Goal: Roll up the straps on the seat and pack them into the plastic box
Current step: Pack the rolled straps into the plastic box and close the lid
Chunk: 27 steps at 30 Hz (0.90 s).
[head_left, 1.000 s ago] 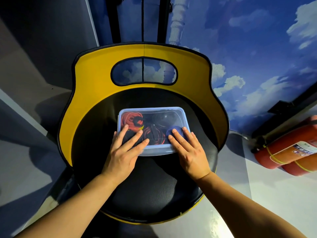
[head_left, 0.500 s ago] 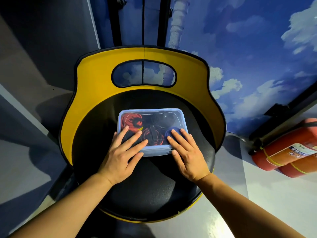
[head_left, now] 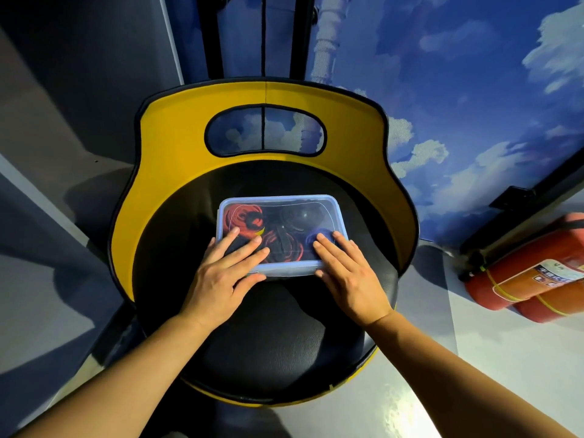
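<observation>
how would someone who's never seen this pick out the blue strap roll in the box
Start at the yellow-backed chair with the round black seat; on it sits a clear rectangular plastic box with a pale blue lid. The small blue rolled strap lies in the box's near right corner, just beyond the right hand fingertips. Its neighbours are red or black; it is the only blue roll.

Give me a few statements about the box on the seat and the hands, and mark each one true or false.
1. The lid is on the plastic box. True.
2. The left hand holds a loose strap. False: it presses flat on the lid.
3. Rolled straps lie inside the box. True.
4. The box stands on the floor. False: it rests on the black seat.
5. The right hand lies with straight fingers on the lid. True.
</observation>
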Motion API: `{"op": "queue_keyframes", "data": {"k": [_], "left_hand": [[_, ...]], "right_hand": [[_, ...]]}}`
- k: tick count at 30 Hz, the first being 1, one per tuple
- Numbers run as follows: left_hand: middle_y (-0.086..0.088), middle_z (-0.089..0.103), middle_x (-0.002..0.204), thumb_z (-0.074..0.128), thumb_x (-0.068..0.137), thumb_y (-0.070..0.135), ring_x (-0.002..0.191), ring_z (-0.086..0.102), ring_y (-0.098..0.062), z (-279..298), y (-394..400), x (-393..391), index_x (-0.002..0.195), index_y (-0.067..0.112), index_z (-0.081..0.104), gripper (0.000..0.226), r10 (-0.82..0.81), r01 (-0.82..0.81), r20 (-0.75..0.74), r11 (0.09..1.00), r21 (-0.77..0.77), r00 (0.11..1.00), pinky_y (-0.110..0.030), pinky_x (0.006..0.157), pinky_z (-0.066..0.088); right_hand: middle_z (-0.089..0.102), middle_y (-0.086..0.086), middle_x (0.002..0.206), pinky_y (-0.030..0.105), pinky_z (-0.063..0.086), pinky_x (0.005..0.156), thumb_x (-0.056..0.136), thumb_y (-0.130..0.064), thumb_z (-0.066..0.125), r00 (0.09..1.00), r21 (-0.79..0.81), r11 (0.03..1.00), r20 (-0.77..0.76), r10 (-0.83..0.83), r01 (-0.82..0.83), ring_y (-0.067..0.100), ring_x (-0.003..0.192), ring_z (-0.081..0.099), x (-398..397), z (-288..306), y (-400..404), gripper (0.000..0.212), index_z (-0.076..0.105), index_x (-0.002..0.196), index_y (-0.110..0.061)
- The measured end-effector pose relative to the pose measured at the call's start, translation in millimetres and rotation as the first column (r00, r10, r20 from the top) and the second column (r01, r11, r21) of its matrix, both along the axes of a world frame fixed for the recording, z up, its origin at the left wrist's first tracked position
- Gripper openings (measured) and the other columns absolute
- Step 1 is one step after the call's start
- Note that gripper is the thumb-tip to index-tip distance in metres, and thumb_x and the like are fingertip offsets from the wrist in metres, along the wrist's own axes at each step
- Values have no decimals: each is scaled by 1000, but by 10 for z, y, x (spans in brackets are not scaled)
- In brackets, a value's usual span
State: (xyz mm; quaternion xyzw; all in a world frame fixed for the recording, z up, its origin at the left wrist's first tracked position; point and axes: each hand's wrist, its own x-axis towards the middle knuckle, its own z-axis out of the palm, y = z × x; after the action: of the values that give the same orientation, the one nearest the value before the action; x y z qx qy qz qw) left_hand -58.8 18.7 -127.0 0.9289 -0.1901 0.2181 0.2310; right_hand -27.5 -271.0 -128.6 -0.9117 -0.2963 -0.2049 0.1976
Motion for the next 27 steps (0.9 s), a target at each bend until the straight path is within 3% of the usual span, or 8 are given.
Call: {"op": "queue_keyframes", "data": {"k": [6,10,14,17,23,27], "left_hand": [[8,52,147,55,93,44,150,30,-26,-21,-34,-11,135,27,62,47,1,-1,-17,1000,-30,1000,-56,119,25],[7,50,149,53,93,54,147,33,-24,100,54,17,133,33,63,46,-34,32,-66,999,-25,997,-53,117,33],[8,33,161,44,92,63,155,10,-19,175,109,52,137,37,60,53,-26,27,-168,1000,7,985,-46,120,22],[12,24,163,42,91,61,155,0,-13,164,112,44,147,39,45,60,-4,10,-220,1000,29,975,-44,120,17],[15,18,165,36,93,62,155,-4,-14,183,122,50,147,46,42,57,3,20,-237,995,95,971,-41,120,11],[13,21,164,36,93,61,155,0,-18,164,112,40,146,44,44,56,2,20,-219,995,99,976,-43,120,13]], "right_hand": [[48,-1,152,55,38,113,102,-37,50,1000,-5,1000,16,19,-19,28,145,38,13,25,-9,48,53,144,-16],[43,2,156,55,37,114,102,-36,53,998,36,999,-48,31,-29,28,148,33,16,24,-21,47,52,145,-19],[26,7,164,39,23,122,100,-37,57,992,76,997,-123,2,8,31,153,16,-4,70,-33,44,55,143,-27],[15,5,167,44,22,122,99,-42,55,979,108,994,-204,2,20,33,154,12,-10,76,-24,45,54,143,-30],[9,-5,167,43,29,121,98,-46,56,932,190,982,-357,63,7,16,154,15,-15,188,-13,58,40,150,-25],[1,-13,167,23,25,119,100,-52,48,924,152,988,-379,57,1,7,152,16,-20,220,-47,60,34,155,-34]]}}
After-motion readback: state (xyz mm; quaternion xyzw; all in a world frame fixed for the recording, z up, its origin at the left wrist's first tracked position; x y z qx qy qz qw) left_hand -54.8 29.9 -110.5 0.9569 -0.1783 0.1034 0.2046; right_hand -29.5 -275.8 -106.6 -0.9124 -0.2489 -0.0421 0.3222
